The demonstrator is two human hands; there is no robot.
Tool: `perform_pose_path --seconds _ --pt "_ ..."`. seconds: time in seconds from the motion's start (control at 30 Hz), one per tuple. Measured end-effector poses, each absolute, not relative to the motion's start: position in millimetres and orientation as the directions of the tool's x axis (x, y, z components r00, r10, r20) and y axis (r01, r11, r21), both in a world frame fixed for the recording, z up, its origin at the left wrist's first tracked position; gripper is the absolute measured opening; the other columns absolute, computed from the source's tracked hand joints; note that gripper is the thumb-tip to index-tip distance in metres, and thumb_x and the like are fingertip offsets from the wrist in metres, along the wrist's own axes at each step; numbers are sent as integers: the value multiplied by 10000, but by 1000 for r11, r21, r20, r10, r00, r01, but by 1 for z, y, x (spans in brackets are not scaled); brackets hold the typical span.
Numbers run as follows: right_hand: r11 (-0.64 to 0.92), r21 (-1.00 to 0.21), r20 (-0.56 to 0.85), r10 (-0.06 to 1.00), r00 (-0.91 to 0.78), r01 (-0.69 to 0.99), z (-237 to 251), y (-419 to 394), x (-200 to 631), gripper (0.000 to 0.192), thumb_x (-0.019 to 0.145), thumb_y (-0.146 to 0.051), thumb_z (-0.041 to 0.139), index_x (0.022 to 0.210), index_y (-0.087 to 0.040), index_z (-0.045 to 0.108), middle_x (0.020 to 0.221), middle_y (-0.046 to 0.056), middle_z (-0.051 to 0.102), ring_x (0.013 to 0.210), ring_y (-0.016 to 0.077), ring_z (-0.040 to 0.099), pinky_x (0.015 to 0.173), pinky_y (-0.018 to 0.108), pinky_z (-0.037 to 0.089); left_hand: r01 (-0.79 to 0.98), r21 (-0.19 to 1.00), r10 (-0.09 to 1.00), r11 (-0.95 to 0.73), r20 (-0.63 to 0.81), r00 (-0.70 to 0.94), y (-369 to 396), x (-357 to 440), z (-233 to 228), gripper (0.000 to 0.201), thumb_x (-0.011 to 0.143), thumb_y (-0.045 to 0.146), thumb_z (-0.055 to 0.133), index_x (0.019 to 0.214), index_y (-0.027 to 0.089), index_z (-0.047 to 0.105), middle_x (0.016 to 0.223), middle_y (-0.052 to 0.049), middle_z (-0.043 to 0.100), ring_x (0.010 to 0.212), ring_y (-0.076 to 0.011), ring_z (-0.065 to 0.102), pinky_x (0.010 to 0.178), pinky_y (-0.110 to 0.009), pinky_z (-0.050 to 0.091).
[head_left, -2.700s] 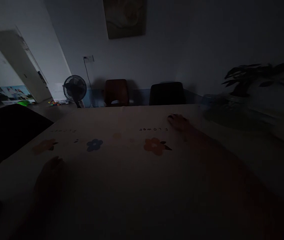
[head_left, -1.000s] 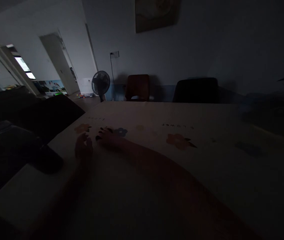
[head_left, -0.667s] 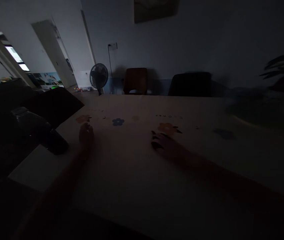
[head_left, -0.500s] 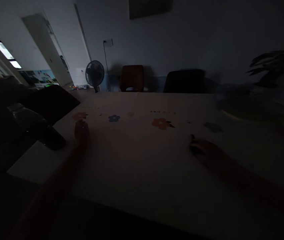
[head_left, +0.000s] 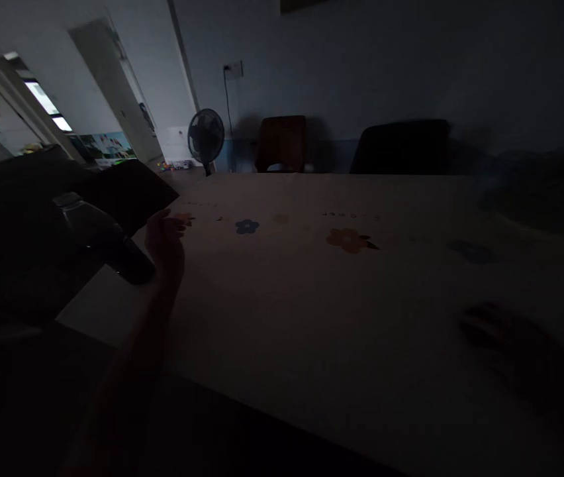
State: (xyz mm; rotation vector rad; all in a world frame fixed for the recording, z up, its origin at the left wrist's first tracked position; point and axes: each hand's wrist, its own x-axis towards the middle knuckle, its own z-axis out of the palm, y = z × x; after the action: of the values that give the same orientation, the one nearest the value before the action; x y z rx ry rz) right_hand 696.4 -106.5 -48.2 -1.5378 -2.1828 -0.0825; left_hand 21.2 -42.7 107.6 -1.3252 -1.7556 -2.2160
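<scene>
The left hand (head_left: 165, 242), fingers loose and holding nothing, hovers beside the dark bottle (head_left: 106, 242) at left of frame. The right hand (head_left: 515, 344) lies flat on the counter (head_left: 312, 298), lower right.

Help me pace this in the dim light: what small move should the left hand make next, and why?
Probably ease the left hand a little further left to the dark bottle lying at the table edge. The hand is raised, fingers open, just beside it and apart from it, holding nothing; the right hand rests far off.
</scene>
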Motion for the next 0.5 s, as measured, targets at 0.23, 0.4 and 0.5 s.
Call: perform_pose_path --seconds 0.23,0.4,0.5 --pt "801 -149 195 599 -776 581 3 -50 470 624 1133 -620 257 1548 -369 650 1641 107 504 1637 294 329 1326 596 349 376 874 537 -307 485 -690 -41 30 116 198 931 89 480 1039 169 626 725 16 677 559 -104 611 529 -199 436" --pt "912 -234 165 379 -910 338 48 -24 296 530 1156 -521 387 1563 -274 621 1636 112 504 1612 314 347 1362 571 276 360 888 544 -287 461 -702 -39 27 115 193 951 120 474 1044 173 634 723 18 677 543 -93 601 498 -177 418" --pt "927 -221 139 339 -931 304 57 -17 204 520 1165 -459 415 1590 -209 579 1671 134 463 1609 350 327 1353 587 262 337 900 545 -275 435 -717 -38 23 114 210 947 121 469 1057 166 643 752 3 693 555 -99 615 505 -184 434"
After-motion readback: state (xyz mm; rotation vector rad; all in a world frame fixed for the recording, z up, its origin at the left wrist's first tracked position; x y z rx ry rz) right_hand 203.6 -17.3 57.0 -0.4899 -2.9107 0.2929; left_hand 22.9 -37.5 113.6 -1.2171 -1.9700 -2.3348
